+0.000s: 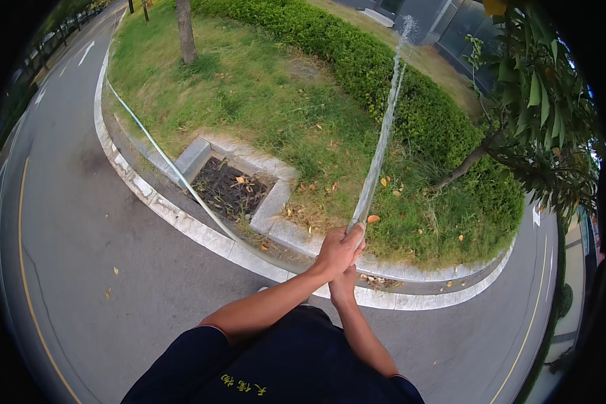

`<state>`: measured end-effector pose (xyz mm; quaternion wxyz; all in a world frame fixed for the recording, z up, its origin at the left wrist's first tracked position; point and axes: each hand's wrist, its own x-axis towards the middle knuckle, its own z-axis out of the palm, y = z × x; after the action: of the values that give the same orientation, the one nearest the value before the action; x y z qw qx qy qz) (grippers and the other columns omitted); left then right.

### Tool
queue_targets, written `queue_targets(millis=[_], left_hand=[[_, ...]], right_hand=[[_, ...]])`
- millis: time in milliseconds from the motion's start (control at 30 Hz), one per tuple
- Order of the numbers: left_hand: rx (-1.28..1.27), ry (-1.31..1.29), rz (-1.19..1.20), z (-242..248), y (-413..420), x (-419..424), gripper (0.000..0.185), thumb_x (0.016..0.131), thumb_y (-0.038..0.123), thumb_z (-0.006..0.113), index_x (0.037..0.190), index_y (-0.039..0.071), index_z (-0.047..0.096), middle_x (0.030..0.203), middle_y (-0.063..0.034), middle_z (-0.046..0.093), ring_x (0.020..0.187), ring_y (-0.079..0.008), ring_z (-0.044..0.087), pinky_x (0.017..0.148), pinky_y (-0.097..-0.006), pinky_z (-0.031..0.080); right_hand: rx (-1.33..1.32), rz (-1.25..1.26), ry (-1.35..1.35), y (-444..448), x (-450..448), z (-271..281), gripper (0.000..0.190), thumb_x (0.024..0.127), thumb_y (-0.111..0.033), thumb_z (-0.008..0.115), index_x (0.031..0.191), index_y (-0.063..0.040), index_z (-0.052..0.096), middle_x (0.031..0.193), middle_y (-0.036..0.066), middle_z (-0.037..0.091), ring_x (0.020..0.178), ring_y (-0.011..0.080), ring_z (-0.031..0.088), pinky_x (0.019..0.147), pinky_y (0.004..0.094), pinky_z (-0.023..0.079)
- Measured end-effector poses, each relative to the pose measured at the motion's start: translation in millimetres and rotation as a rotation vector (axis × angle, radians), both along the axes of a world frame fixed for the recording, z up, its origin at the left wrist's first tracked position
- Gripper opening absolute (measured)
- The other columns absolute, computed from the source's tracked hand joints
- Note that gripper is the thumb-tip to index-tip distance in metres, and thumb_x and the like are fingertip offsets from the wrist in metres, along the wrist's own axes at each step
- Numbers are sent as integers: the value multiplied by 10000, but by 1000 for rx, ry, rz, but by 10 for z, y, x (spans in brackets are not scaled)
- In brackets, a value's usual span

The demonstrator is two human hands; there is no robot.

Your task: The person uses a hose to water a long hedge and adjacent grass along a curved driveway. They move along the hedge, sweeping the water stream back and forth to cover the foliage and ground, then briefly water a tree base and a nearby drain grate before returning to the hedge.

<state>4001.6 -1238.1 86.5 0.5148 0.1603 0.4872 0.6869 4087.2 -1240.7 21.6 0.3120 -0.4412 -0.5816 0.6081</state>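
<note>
Both my hands are together at the end of a pale garden hose [207, 212], just above the kerb. My left hand [339, 252], on the arm from the left side, closes around the outlet, with its thumb near the front. Lower and partly behind it, my right hand [342, 284] grips the hose too. A stream of water [381, 146] shoots from the outlet over the grass and breaks into spray above the clipped hedge [419, 101]. From my hands the hose runs left along the kerb and up past a stone-edged pit. My fingers hide the hose end.
A white-topped kerb [192, 230] curves around the grass [262, 101]. The pit has a dark grate [227, 184] littered with leaves. A tree trunk [186, 30] stands at the upper left, and a leaning tree [467, 164] at the right. Asphalt road [146, 303] lies on my side.
</note>
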Motion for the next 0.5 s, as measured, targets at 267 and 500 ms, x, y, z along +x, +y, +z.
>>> queue_targets(millis=[267, 500], left_hand=[[91, -155, 201, 124, 80, -783, 334, 951, 313, 548, 761, 38, 538, 546, -29, 485, 415, -113, 434, 400, -261, 350], [-26, -116, 19, 146, 400, -1144, 273, 945, 259, 552, 797, 34, 515, 614, -44, 494, 441, -120, 446, 403, -269, 360]], right_hand=[[-10, 443, 36, 246, -497, -186, 321, 815, -105, 707, 1087, 13, 584, 949, 61, 656, 865, 137, 590, 801, 306, 473], [-72, 385, 86, 337, -857, -179, 237, 857, -145, 688, 1016, 9, 601, 876, 46, 638, 799, 124, 560, 760, 299, 464]])
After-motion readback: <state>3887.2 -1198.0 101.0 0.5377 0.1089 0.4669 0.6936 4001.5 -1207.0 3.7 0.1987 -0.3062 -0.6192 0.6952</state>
